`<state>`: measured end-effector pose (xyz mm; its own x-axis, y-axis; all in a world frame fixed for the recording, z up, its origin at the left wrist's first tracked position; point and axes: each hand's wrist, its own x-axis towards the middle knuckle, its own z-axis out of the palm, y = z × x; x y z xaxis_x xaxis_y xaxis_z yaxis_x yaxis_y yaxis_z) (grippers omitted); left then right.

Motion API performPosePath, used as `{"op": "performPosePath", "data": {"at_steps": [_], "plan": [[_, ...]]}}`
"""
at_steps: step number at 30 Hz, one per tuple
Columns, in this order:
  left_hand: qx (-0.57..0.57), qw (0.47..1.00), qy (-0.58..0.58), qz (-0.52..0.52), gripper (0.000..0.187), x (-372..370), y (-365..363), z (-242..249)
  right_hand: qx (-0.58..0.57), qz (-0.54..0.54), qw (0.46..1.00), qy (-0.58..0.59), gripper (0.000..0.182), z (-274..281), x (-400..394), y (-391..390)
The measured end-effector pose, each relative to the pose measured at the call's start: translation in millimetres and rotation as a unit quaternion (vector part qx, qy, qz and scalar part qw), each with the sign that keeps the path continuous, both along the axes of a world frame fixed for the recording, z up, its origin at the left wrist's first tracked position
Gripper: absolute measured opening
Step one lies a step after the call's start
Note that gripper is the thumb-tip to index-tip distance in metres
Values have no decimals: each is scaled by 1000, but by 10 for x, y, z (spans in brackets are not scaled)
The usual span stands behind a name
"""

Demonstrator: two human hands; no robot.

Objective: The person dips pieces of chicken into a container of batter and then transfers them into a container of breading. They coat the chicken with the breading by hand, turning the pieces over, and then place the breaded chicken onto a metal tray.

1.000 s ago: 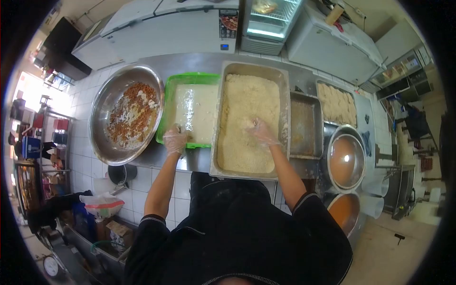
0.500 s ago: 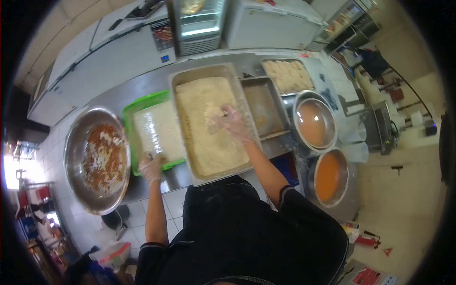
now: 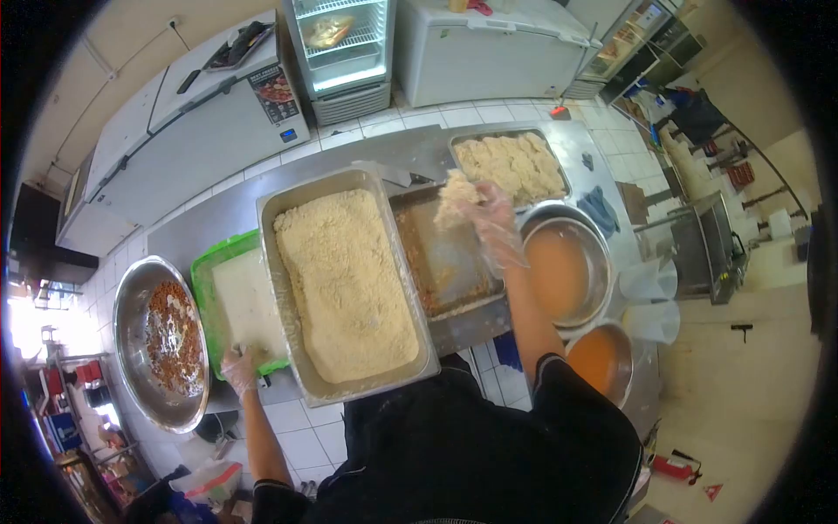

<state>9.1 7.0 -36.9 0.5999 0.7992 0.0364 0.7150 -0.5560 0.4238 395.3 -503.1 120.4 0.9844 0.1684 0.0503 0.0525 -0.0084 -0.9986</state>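
My right hand point(image 3: 497, 223), in a clear glove, is closed on a crumb-coated piece point(image 3: 456, 199), raised above the shallow metal tray point(image 3: 428, 253). Left of it lies a deep metal pan point(image 3: 423, 336) of pale breading point(image 3: 349, 279). My left hand point(image 3: 237, 367), also gloved, is at the near left corner of the green tray point(image 3: 202, 288) of whitish batter point(image 3: 244, 301); its fingers are curled, and what they hold, if anything, is too small to tell. Several coated pieces point(image 3: 511, 166) fill the tray at the back right.
A large steel bowl point(image 3: 124, 349) with a reddish-brown and white mix stands at the far left. On the right are two pots of orange liquid point(image 3: 559, 275) point(image 3: 602, 358), clear plastic containers point(image 3: 650, 279) and a blue cloth point(image 3: 598, 210). Freezers point(image 3: 497, 61) stand behind the steel table.
My right hand has lifted from the breading pan and moved right with the coated piece. The view has shifted, and my left hand appears lower and farther left, still by the green tray.
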Motion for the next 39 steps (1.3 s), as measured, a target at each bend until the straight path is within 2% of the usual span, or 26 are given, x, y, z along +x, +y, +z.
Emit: {"op": "performPosePath", "data": {"at_steps": [2,5,8,10,13,14,17,18,19,20,21,22,23,24,25,26,28,30,32,33,34,35,36,37,39], "plan": [[-5,1000,13,0,33,67,-61,116,-34,7,999,6,54,-131,412,-405],[3,997,75,0,34,138,-55,173,-196,-74,978,13,65,-726,1005,-899],[35,995,88,2,33,147,-179,271,-309,-30,949,59,71,-423,1328,-868],[91,991,96,-14,32,70,-84,131,-334,18,942,40,68,-720,1772,-956],[4,997,75,18,37,224,-190,335,-378,59,924,-18,66,-1354,2465,-975],[7,996,87,25,38,202,-166,314,-397,66,915,-43,66,-1545,2639,-988],[10,995,94,28,42,200,-98,234,-364,20,926,-100,63,-1866,2880,-917],[5,996,81,22,43,195,-81,204,-427,-6,889,-164,61,-1915,2868,-948],[0,997,71,25,44,148,-88,189,-484,-25,844,-229,59,-1828,2757,-883],[28,992,118,-26,49,-46,90,-40,-503,-8,825,-258,59,-1883,2778,-1004],[12,990,136,-38,56,-85,123,-62,-513,24,807,-291,59,-2002,2743,-953],[0,976,218,-4,58,65,-17,130,-494,52,825,-269,60,-1541,2355,-684],[11,973,225,50,55,-107,163,-252,-425,61,894,-131,60,-990,1970,-333],[-20,992,110,65,53,-10,13,-33,-434,91,895,-37,62,-771,1791,-138],[-36,987,127,94,51,116,-79,185,-347,136,927,-45,60,-702,1539,-19],[4,991,95,91,49,104,-113,171,-259,171,950,-48,59,-643,1334,49],[8,998,20,62,48,82,-47,116,-174,197,965,-10,57,-466,783,390],[-23,997,-17,76,47,76,-94,117,-175,209,961,44,53,13,94,776],[-23,996,-12,87,45,125,-186,257,-110,262,959,18,48,-85,-318,944],[-4,996,5,91,44,117,-258,358,-129,237,962,36,50,-85,-608,1077],[6,999,0,54,43,49,-167,149,-144,207,966,50,52,-115,-847,1172],[18,1000,-3,14,42,-9,-41,-112,-166,235,957,45,52,-423,-915,1144],[35,997,10,-68,43,-61,23,-172,-190,261,946,41,53,-696,-1004,1116],[54,987,25,-147,43,-73,99,-224,-171,240,954,58,53,-667,-1193,1198],[125,967,101,-197,37,-9,224,-473,-143,207,963,93,53,-503,-1592,1400]]}}
